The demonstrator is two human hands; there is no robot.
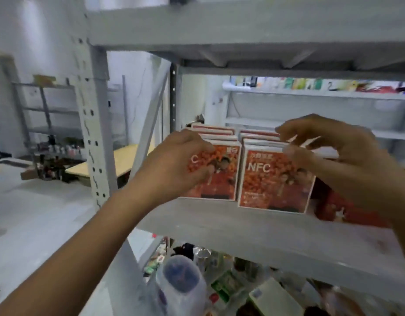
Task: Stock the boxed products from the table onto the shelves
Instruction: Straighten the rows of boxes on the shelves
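The grey shelf (219, 226) holds two rows of NFC boxes (256, 142), so stocking seems well along. Your left hand (181, 165) grips the left front box (222, 176). Your right hand (340, 160) pinches the right row (272, 183) at its top edges.

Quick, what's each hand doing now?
Left hand: grips the front red cardboard box, left row.
Right hand: pinches red cardboard box tops, right row.

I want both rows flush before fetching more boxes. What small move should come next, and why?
Probably the right hand, which pinches the right row at its tops, should ease it back slightly: its front box seems to stand nearer the shelf edge than the left row, which the left hand grips.
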